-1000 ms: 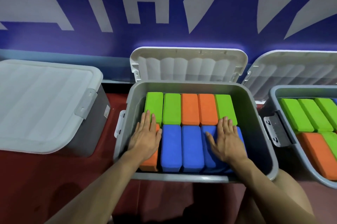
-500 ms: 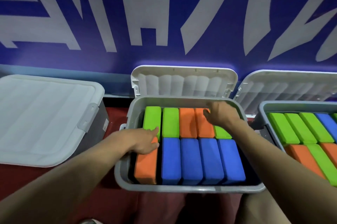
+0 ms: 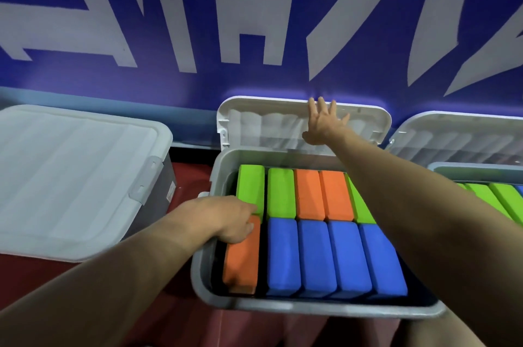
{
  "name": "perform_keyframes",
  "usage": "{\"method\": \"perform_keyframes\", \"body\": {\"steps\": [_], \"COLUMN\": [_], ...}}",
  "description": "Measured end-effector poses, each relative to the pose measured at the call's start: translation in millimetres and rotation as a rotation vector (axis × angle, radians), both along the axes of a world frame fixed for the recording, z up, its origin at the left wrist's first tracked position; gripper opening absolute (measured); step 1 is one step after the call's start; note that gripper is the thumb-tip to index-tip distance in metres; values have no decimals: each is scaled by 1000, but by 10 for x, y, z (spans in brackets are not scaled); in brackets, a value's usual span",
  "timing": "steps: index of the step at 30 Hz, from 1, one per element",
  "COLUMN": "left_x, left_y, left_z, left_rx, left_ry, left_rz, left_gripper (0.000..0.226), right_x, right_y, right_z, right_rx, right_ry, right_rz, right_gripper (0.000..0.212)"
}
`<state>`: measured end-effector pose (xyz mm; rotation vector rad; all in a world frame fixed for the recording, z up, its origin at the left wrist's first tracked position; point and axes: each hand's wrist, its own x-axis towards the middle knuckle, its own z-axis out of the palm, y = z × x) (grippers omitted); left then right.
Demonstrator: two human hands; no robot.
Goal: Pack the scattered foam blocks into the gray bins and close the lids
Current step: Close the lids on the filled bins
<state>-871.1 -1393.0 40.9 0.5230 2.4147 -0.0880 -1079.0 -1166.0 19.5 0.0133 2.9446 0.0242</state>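
Note:
The middle gray bin is packed with green, orange and blue foam blocks in two rows. Its white lid stands open, leaning back against the wall. My right hand reaches up with spread, straight fingers and lies against the inside of that lid near its top edge. My left hand rests at the bin's left side, its fingers bent down onto the orange block in the front left corner.
A gray bin with its white lid shut stands at the left. A third bin at the right holds green blocks, its lid open against the blue wall. The floor is red.
My right hand rose from the blocks in the bin up to the open lid. My left hand slid toward the bin's left edge. The camera tilted upward.

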Motion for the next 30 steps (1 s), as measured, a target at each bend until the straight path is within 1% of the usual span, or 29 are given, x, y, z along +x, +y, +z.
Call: {"method": "perform_keyframes", "body": {"steps": [1,3,4,5,7,8,10,12,15,17,18,20,21,23,24,25,26,28,29,30], "left_x": [4,1,-10,-15,-40,-60,-98,-137,-236,-289,-318,-348,-359,-358,-341,-327,-321,-293,-291,-293], "left_y": [-36,-95,-119,-139,-149,-143,-119,-88,-77,-119,-158,-241,-275,-278,-257,-243,-242,-279,-319,-357], "left_z": [-15,-16,0,28,111,152,228,287,397,468,492,594,643,758,820,861,867,808,748,679], "left_rx": [-9,-36,-47,-58,-68,-68,-64,-50,-2,62,119,284,380,569,629,639,609,505,467,441], "left_ry": [-7,-15,-14,-19,-36,-42,-35,-21,43,153,235,420,489,554,586,647,729,863,870,831], "left_rz": [7,15,16,20,31,35,27,17,19,50,85,218,295,426,489,540,572,591,590,588], "left_gripper": [51,52,52,53,55,56,58,58,53,45,48,66,71,75,76,77,77,70,64,56], "right_x": [4,10,15,37,123,192,324,428,518,633,721,963,1110,1442,1613,1784,1958,2331,2517,2685], "right_y": [-10,7,37,79,182,233,295,308,267,219,211,233,260,344,393,438,482,518,513,505], "right_z": [-8,45,86,113,66,15,-34,75,411,617,685,747,739,673,621,562,490,331,252,174], "right_rx": [-10,0,36,85,144,122,52,75,147,132,115,92,84,32,-7,-37,-56,-86,-101,-112], "right_ry": [34,105,94,39,-74,-65,26,102,246,321,350,400,411,414,411,416,430,470,495,518], "right_rz": [-5,0,7,12,7,17,61,107,177,218,235,276,296,319,319,314,310,310,312,316], "right_gripper": [90,71,59,51,41,35,20,15,13,11,10,13,19,35,43,51,57,67,70,73]}}
